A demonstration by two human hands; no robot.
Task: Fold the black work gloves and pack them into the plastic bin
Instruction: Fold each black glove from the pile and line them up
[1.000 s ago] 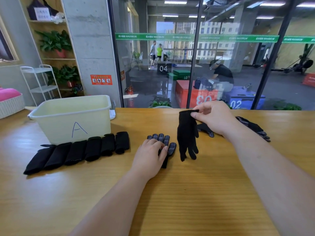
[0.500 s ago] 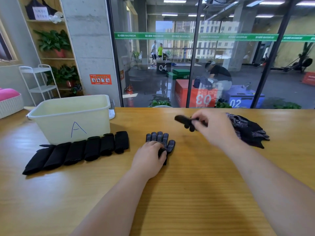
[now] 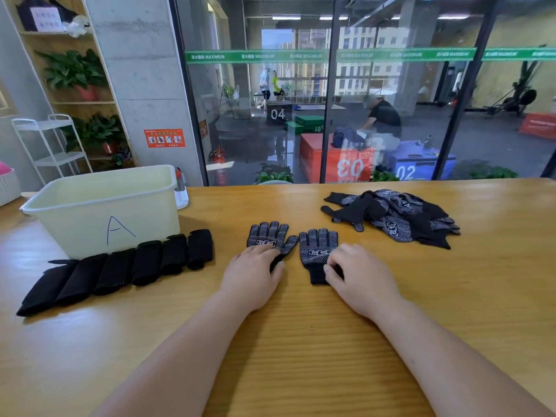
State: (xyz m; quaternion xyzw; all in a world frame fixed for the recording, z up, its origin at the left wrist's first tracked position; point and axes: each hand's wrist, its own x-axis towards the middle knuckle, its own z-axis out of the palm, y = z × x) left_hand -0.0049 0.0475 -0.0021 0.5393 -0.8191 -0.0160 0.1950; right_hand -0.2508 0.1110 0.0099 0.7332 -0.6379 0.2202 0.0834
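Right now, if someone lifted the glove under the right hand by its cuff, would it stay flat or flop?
Probably flop: the glove looks like thin knit, and those in the loose pile lie crumpled. Its white dots face up, so the plain side might slide easily on the smooth table.

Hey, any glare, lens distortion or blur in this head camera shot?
Head view: the wide-angle lens bows the far edge of the wooden table and leans the window frames; a light sheen at its left; the two flat dotted black gloves are sharp; people behind the glass look soft.
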